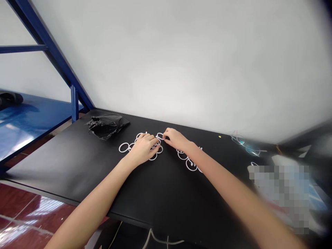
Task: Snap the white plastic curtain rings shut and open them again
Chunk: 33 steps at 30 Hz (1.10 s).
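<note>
Head view, the only one: we're looking at the white rings lying in two groups on the black worktop (145, 200). The left-hand group (129, 148) is sitting mid-worktop, partly hidden under our left hand (144, 148). The smaller-looking right-hand group (187, 158) is lying beneath our right forearm, which is covering some of it.

Hands: the right (176, 138) is pinching a single white ring (158, 134) between thumb and fingers, at the far edge of the left-hand group. The left is resting over its rings, fingers bent; we can't tell if it's gripping any.

Progress: we're calling it part-way. The right-hand group is sitting well apart from the left-hand one, so we're reading that as the dealt-with portion, though nothing is confirming it. One ring is being handled; the rest of the left-hand group is looking like what's left. We're not counting, too much overlap, and we can't tell whether neighbouring rings are linking or just touching.

Black plastic bag (118, 122) is lying crumpled behind and left, mouth gaping, clear of both hands.
</note>
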Motion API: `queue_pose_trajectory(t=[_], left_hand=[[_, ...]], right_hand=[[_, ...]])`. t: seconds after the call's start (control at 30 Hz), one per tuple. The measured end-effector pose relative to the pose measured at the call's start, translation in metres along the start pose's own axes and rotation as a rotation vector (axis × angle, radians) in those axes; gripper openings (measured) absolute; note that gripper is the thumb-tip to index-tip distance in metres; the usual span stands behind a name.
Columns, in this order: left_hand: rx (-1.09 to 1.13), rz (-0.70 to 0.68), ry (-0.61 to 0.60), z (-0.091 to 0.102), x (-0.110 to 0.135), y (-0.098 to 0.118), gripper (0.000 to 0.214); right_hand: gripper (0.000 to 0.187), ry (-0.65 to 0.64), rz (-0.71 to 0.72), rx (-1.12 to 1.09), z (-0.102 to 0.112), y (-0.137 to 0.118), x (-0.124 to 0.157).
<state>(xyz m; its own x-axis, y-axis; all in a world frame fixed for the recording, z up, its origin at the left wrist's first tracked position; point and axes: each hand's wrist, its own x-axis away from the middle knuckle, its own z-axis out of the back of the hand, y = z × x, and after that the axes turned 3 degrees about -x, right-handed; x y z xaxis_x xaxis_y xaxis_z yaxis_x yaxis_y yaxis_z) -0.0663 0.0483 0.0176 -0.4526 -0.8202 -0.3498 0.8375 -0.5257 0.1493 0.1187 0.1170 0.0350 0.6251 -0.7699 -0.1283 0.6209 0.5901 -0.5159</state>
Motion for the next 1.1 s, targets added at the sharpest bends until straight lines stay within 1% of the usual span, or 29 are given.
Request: queue_pose_trajectory(t=[0.07,0.13,0.2,0.23,0.27,0.3,0.33,0.37,0.43,0.5,0.57,0.6,0.67,0.73,0.77,0.83,0.93,1.1], left_hand=[[0.012,0.003,-0.003,0.000,0.000,-0.001,0.019],[0.052,0.016,0.019,0.002,0.000,0.001,0.019],[0.178,0.054,0.075,0.005,0.000,0.007,0.019],[0.295,0.081,0.106,0.007,0.001,0.013,0.024],[0.442,0.107,0.128,0.008,0.001,0.020,0.033],[0.605,0.124,0.129,0.009,0.002,0.028,0.044],[0.761,0.128,0.107,0.009,0.004,0.037,0.051],[0.876,0.118,0.059,0.008,0.005,0.045,0.054],[0.971,0.086,-0.063,0.004,0.008,0.060,0.050],[0.966,0.062,-0.148,-0.002,0.010,0.069,0.042],[0.946,0.044,-0.171,-0.007,0.011,0.072,0.038],[0.928,0.035,-0.167,-0.009,0.012,0.072,0.038],[0.872,0.026,-0.160,-0.009,0.011,0.070,0.038],[0.821,0.024,-0.161,-0.008,0.011,0.067,0.037],[0.809,0.021,-0.165,-0.006,0.011,0.066,0.037],[0.809,0.001,-0.184,-0.005,0.011,0.065,0.035],[0.831,-0.029,-0.222,-0.004,0.011,0.066,0.030],[0.802,-0.058,-0.244,-0.002,0.011,0.068,0.024]], right_hand=[[0.019,0.053,-0.020,0.010,0.007,0.001,0.003],[0.018,0.139,-0.047,0.000,0.015,0.000,0.010],[0.014,0.243,-0.073,-0.043,0.020,-0.006,0.025],[0.013,0.285,-0.082,-0.074,0.019,-0.011,0.035],[0.012,0.321,-0.079,-0.141,0.017,-0.016,0.047],[0.009,0.356,-0.050,-0.349,0.012,-0.022,0.059],[0.007,0.359,-0.017,-0.531,0.007,-0.027,0.072],[0.006,0.331,-0.005,-0.652,0.000,-0.031,0.084],[0.009,0.288,-0.023,-0.746,-0.011,-0.035,0.106],[0.009,0.237,-0.063,-0.761,-0.017,-0.033,0.121],[0.009,0.196,-0.077,-0.734,-0.017,-0.029,0.129],[0.009,0.207,-0.082,-0.732,-0.016,-0.027,0.132],[0.007,0.274,-0.107,-0.775,-0.011,-0.024,0.134],[0.013,0.346,-0.145,-0.858,-0.008,-0.024,0.135],[0.016,0.360,-0.160,-0.885,-0.007,-0.025,0.135],[0.016,0.363,-0.171,-0.890,-0.008,-0.027,0.135],[0.010,0.369,-0.158,-0.839,-0.014,-0.029,0.135],[0.017,0.395,-0.131,-0.791,-0.020,-0.030,0.135]])
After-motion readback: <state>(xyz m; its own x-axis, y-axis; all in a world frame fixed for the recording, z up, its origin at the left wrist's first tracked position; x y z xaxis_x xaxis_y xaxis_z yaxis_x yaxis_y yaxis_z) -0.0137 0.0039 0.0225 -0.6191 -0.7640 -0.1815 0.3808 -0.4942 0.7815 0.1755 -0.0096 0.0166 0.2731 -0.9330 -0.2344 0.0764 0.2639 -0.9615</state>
